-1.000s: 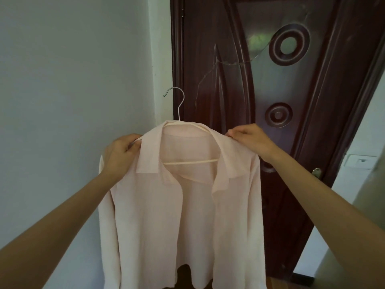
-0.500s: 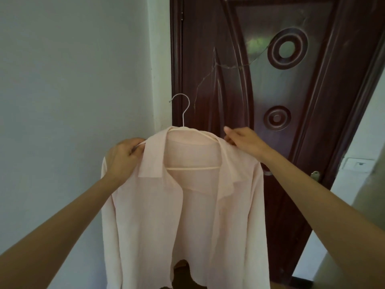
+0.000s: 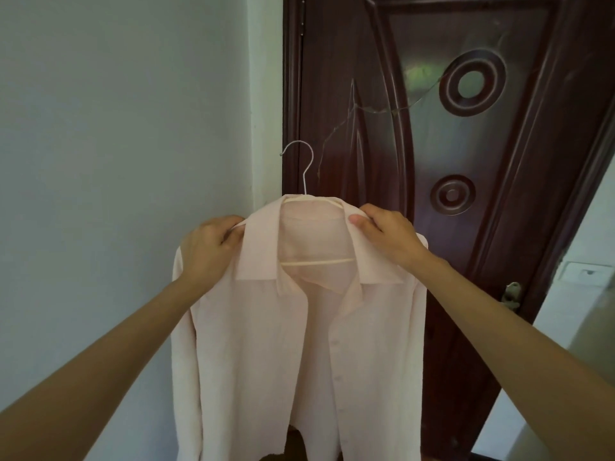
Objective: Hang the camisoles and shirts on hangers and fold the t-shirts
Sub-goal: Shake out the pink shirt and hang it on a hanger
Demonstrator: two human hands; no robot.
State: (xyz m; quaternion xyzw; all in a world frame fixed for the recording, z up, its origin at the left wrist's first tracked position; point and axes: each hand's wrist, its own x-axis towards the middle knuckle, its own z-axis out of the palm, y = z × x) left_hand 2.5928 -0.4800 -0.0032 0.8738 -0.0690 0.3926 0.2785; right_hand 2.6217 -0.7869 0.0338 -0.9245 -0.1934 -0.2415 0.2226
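A pale pink shirt (image 3: pixel 299 327) hangs on a wire hanger (image 3: pixel 304 171) at the centre, held up before a dark wooden door (image 3: pixel 432 227) at two o'clock. The left hand (image 3: pixel 208 251) at nine o'clock and right hand (image 3: pixel 387 232) at three o'clock each have their fingers curled, clamped on the shirt's shoulders beside the collar.

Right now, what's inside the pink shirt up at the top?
A hanger is inside the pink shirt. Its hook pokes out above the collar and its bar shows in the open neck. The hanger's ends are covered by cloth, where the left hand and right hand grip.
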